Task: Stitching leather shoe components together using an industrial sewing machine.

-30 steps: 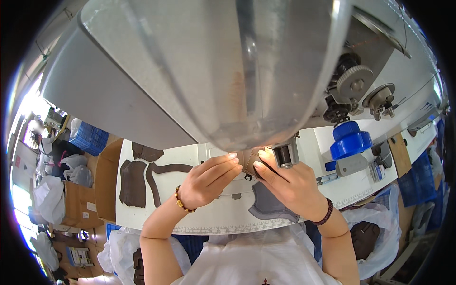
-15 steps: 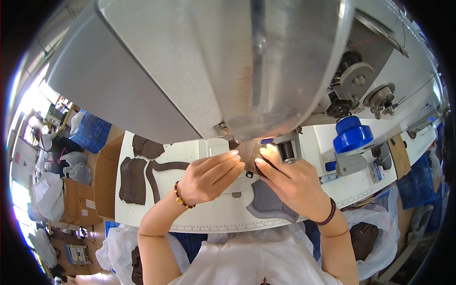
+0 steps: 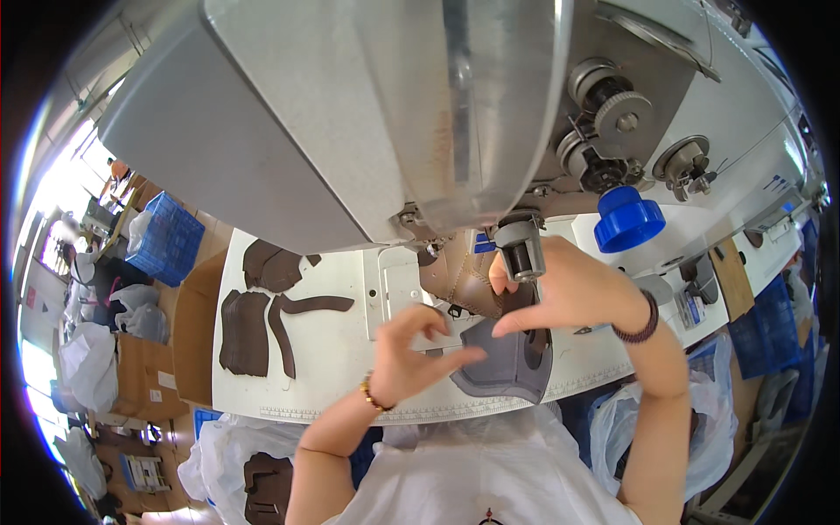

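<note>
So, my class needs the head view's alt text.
A person's left hand and right hand, both open, are near a brown stitched piece at a sewing machine. Dark brown pieces lie on the white table, left.

A white top (image 3: 481, 468) is worn with bracelets (image 3: 652, 320) (one beaded).

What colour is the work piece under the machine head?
Brown; the work piece shows best in the head view.

On my feed, the scale (image 3: 278, 414) on the tabletop (image 3: 328, 346) and label (image 3: 156, 395) on the carton (image 3: 136, 365) look too small to read.
</note>
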